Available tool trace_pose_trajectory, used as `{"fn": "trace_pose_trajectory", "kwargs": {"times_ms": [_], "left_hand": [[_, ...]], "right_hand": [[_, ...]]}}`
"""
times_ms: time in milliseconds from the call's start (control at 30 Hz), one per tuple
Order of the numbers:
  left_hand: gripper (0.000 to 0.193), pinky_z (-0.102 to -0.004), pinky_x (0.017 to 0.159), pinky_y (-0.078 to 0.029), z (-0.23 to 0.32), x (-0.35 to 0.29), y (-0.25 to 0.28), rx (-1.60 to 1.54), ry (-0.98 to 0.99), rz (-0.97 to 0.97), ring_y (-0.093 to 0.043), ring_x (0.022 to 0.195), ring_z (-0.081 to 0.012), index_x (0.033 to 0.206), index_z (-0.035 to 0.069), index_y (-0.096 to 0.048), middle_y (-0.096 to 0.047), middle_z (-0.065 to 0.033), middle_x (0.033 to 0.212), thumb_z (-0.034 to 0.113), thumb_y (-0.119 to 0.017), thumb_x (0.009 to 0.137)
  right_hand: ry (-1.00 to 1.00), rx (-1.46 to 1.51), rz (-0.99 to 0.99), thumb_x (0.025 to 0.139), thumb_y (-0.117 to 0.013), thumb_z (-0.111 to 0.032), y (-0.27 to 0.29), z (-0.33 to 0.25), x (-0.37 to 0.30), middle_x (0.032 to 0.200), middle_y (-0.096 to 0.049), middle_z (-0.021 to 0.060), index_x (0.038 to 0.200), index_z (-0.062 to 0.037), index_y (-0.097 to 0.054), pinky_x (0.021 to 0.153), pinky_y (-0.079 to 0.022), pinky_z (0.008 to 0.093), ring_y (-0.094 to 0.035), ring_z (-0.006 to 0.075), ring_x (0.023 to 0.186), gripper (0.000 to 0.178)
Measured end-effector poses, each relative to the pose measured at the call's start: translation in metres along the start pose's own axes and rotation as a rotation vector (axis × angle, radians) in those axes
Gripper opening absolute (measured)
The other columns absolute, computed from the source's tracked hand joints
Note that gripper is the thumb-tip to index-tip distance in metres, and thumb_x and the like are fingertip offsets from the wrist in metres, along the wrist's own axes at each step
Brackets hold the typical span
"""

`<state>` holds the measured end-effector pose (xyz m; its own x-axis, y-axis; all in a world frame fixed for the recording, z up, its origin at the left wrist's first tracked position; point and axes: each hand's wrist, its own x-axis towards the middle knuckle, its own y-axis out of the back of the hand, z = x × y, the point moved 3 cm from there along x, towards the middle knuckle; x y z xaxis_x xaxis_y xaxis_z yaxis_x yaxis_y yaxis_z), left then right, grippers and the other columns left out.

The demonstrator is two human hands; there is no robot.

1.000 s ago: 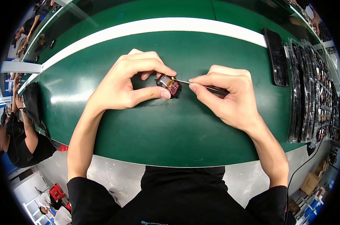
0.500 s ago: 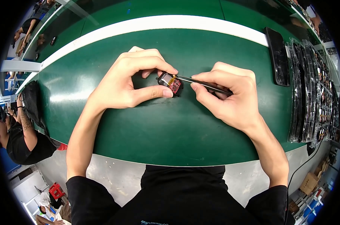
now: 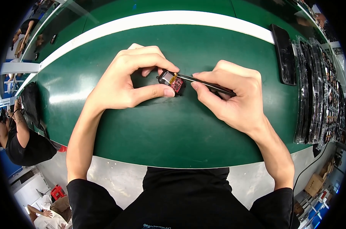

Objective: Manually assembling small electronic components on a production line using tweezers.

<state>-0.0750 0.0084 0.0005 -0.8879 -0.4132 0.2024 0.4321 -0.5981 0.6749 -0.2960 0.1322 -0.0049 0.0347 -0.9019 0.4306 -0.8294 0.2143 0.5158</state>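
Between the thumb and forefinger of my left hand sits a small black electronic device, its casing open. A red circuit board, a silvery rectangular part and a strip of yellow tape show inside it. My right hand is closed round dark tweezers, held like a pen. Their tips reach the device near the yellow tape, by my left forefinger; whether they grip anything there is too small to tell. Both hands are over the green table.
At the right stand several stacked clear plastic trays of small parts. A black flat slab lies beyond them, near the white bar across the table's far side. Another person sits at the left, next to a black mesh bag.
The tweezers and both hands have shifted only slightly, with the device still held. The whole view has moved a little. The person at the left has moved an arm.
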Motion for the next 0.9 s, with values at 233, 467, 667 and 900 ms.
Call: {"fn": "trace_pose_trajectory", "kwargs": {"times_ms": [233,467,667,900], "left_hand": [[0.048,-0.0321,0.081,-0.04,-0.0007,-0.0005,-0.0004,0.006,-0.009,0.006,-0.051,0.076,-0.0153,0.119,0.008,-0.085,-0.075,-0.0021,0.099,0.023,-0.1,0.076],[0.049,-0.0321,0.08,-0.04,-0.0024,0.0007,-0.0007,0.0,-0.017,-0.001,-0.051,0.075,-0.0151,0.119,0.008,-0.085,-0.075,-0.0023,0.098,0.025,-0.1,0.076],[0.049,-0.0321,0.08,-0.04,-0.0025,-0.0002,0.0003,0.011,-0.013,0.0,-0.05,0.075,-0.0154,0.119,0.008,-0.085,-0.075,-0.0025,0.099,0.025,-0.1,0.076],[0.05,-0.0323,0.08,-0.04,-0.0021,-0.0003,-0.0003,0.005,-0.006,0.005,-0.05,0.075,-0.0153,0.119,0.008,-0.085,-0.074,-0.0024,0.099,0.027,-0.1,0.076]], "right_hand": [[0.037,-0.015,0.013,0.085,-0.087,0.002,-0.0011,0.0003,-0.0014,0.07,-0.06,0.0054,0.098,0.0011,-0.084,0.047,-0.038,0.0329,-0.054,0.0158,0.053,0.013],[0.048,0.015,0.001,0.086,-0.087,0.007,-0.0026,0.0025,-0.0025,0.069,-0.064,0.0045,0.104,0.0021,-0.087,0.051,-0.036,0.0288,-0.054,0.0103,0.057,0.018],[0.02,0.034,-0.01,0.088,-0.085,0.004,-0.001,0.002,-0.0011,0.069,-0.062,0.0067,0.098,0.001,-0.084,0.049,-0.04,0.034,-0.057,0.0178,0.054,0.01],[0.007,0.051,-0.01,0.088,-0.085,0.004,-0.0012,0.0016,-0.0012,0.069,-0.063,0.0073,0.097,0.0014,-0.083,0.049,-0.04,0.0337,-0.058,0.0179,0.054,0.009]]}}
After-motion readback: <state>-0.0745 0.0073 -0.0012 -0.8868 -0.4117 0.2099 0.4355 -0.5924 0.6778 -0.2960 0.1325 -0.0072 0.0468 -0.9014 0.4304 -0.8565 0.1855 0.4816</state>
